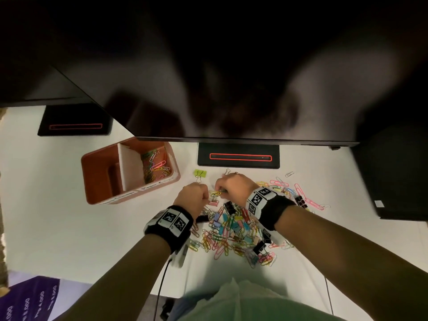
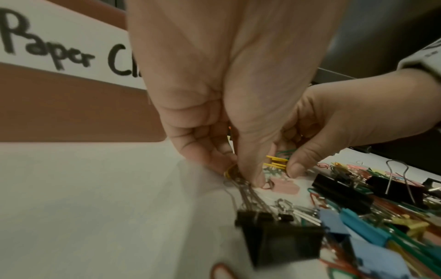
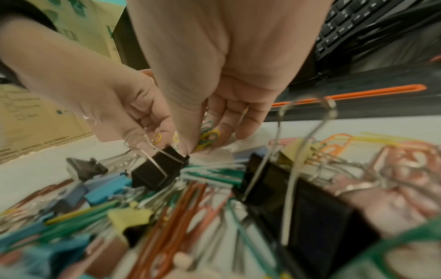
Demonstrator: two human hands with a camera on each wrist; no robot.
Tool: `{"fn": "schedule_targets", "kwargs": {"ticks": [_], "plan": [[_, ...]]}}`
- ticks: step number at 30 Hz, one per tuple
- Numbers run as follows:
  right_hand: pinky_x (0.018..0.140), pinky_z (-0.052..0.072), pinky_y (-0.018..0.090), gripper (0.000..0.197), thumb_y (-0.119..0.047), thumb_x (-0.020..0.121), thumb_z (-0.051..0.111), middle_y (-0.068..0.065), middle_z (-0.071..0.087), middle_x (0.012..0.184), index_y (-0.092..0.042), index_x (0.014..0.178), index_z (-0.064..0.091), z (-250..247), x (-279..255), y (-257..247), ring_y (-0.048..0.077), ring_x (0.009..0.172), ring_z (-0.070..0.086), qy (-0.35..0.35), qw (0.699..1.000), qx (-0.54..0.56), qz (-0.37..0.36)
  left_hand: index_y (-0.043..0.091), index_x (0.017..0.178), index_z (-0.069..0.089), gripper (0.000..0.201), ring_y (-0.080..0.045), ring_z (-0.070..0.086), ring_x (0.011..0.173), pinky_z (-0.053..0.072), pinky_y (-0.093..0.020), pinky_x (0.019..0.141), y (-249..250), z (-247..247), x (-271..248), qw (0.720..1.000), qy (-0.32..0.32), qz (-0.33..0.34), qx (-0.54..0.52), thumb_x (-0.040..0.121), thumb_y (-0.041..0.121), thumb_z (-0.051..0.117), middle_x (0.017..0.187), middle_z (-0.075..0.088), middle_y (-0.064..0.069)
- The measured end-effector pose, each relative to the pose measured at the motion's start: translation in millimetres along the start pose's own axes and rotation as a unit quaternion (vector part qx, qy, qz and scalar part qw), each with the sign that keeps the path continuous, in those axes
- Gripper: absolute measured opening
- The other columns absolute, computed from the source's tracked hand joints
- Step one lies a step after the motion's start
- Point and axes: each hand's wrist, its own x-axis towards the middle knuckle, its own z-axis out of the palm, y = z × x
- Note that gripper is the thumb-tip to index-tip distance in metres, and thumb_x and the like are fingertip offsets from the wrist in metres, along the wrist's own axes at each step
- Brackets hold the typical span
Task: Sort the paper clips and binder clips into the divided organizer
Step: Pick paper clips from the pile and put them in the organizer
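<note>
The brown divided organizer [image 1: 99, 172] stands at the left; its right compartment holds coloured paper clips [image 1: 155, 167], and a "Paper Cl…" label [image 2: 59, 51] is on its front. A mixed pile of paper clips and binder clips [image 1: 231, 230] lies before me. At the pile's far edge my left hand [image 1: 207, 198] pinches the wire handles of a black binder clip [image 2: 276, 237], also shown in the right wrist view as the black binder clip [image 3: 156, 172]. Close beside it my right hand [image 1: 220, 191] pinches a small bunch of yellow and green paper clips [image 3: 206, 137].
A monitor [image 1: 231, 89] overhangs the white desk, with two black bases [image 1: 238, 156] [image 1: 74, 126] behind. A loose green binder clip [image 1: 200, 174] and a silver paper clip [image 1: 289, 174] lie apart. A dark box [image 1: 393, 177] stands right, a keyboard [image 3: 358, 22] beyond.
</note>
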Motion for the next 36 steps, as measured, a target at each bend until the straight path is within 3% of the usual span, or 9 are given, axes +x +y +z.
{"fn": "schedule_targets", "kwargs": {"ticks": [2, 5, 10, 13, 16, 24, 28, 31, 36], "plan": [[0.095, 0.047, 0.035, 0.026, -0.016, 0.091, 0.051, 0.009, 0.057, 0.128, -0.018, 0.116, 0.06, -1, 0, -2, 0.026, 0.111, 0.057, -0.02, 1.0, -0.009, 0.019, 0.009, 0.091, 0.063, 0.012, -0.025, 0.058, 0.089, 0.047, -0.032, 0.077, -1, -1, -1, 1.0, -0.004, 0.002, 0.0, 0.082, 0.017, 0.065, 0.095, 0.061, -0.009], [0.097, 0.048, 0.036, 0.027, -0.012, 0.092, 0.048, 0.006, 0.032, 0.153, -0.017, 0.114, 0.061, -1, 1, -5, 0.028, 0.116, 0.055, -0.055, 0.996, -0.042, 0.05, 0.009, 0.095, 0.063, 0.014, -0.024, 0.058, 0.091, 0.047, -0.031, 0.08, -1, -3, -1, 1.0, -0.014, 0.005, 0.011, 0.085, 0.018, 0.063, 0.099, 0.061, -0.01], [0.097, 0.047, 0.035, 0.025, -0.011, 0.092, 0.047, 0.006, 0.018, 0.158, -0.01, 0.113, 0.063, 2, -4, -5, 0.031, 0.118, 0.054, -0.058, 0.996, -0.053, 0.053, 0.008, 0.097, 0.062, 0.013, -0.026, 0.056, 0.096, 0.046, -0.032, 0.087, 2, -4, 0, 0.997, -0.051, 0.009, 0.05, 0.088, 0.015, 0.056, 0.106, 0.056, -0.011], [0.095, 0.044, 0.031, 0.025, -0.013, 0.094, 0.047, 0.008, 0.03, 0.153, -0.011, 0.113, 0.062, 2, -10, 0, 0.027, 0.117, 0.054, -0.023, 0.999, -0.018, 0.043, 0.006, 0.095, 0.06, 0.011, -0.027, 0.056, 0.094, 0.043, -0.03, 0.083, -1, -2, -4, 0.998, -0.047, 0.016, 0.042, 0.089, 0.012, 0.055, 0.105, 0.054, -0.012], [0.093, 0.043, 0.031, 0.025, -0.016, 0.095, 0.048, 0.01, 0.053, 0.126, -0.01, 0.114, 0.062, 0, -12, 1, 0.026, 0.111, 0.054, 0.02, 0.998, 0.011, 0.05, 0.005, 0.093, 0.056, 0.009, -0.026, 0.055, 0.092, 0.041, -0.029, 0.076, -6, -2, -7, 0.998, -0.039, 0.032, 0.028, 0.089, 0.013, 0.054, 0.101, 0.058, -0.012], [0.091, 0.043, 0.03, 0.022, -0.018, 0.093, 0.053, 0.01, 0.058, 0.112, -0.008, 0.11, 0.064, -33, -17, -39, 0.025, 0.101, 0.057, 0.136, 0.987, 0.084, 0.029, 0.014, 0.084, 0.057, 0.007, -0.016, 0.054, 0.068, 0.037, -0.017, 0.058, -21, -48, -40, 0.985, 0.064, 0.09, -0.13, 0.084, 0.017, 0.064, 0.073, 0.058, -0.001], [0.091, 0.045, 0.031, 0.021, -0.016, 0.09, 0.057, 0.009, 0.057, 0.109, -0.009, 0.108, 0.065, -57, 6, -90, 0.025, 0.097, 0.059, 0.189, 0.975, 0.118, 0.002, 0.018, 0.079, 0.058, 0.011, 0.0, 0.054, 0.063, 0.042, -0.014, 0.063, -43, -104, -69, 0.96, 0.156, 0.073, -0.22, 0.08, 0.017, 0.069, 0.067, 0.059, 0.009], [0.095, 0.046, 0.032, 0.022, -0.017, 0.09, 0.059, 0.009, 0.057, 0.115, -0.01, 0.11, 0.064, -66, 34, -128, 0.024, 0.104, 0.058, 0.216, 0.967, 0.136, 0.0, 0.016, 0.078, 0.061, 0.011, 0.002, 0.053, 0.06, 0.041, -0.012, 0.063, -69, -135, -68, 0.947, 0.216, 0.018, -0.238, 0.077, 0.014, 0.071, 0.065, 0.056, 0.011], [0.091, 0.047, 0.032, 0.037, -0.02, 0.089, 0.06, 0.012, 0.064, 0.116, -0.011, 0.124, 0.054, -55, 73, -158, 0.026, 0.108, 0.06, 0.197, 0.968, 0.145, 0.049, 0.011, 0.107, 0.063, 0.031, -0.011, 0.061, 0.086, 0.048, -0.024, 0.084, -95, -142, -43, 0.962, 0.153, -0.032, -0.226, 0.079, 0.021, 0.071, 0.097, 0.067, -0.001]]}}
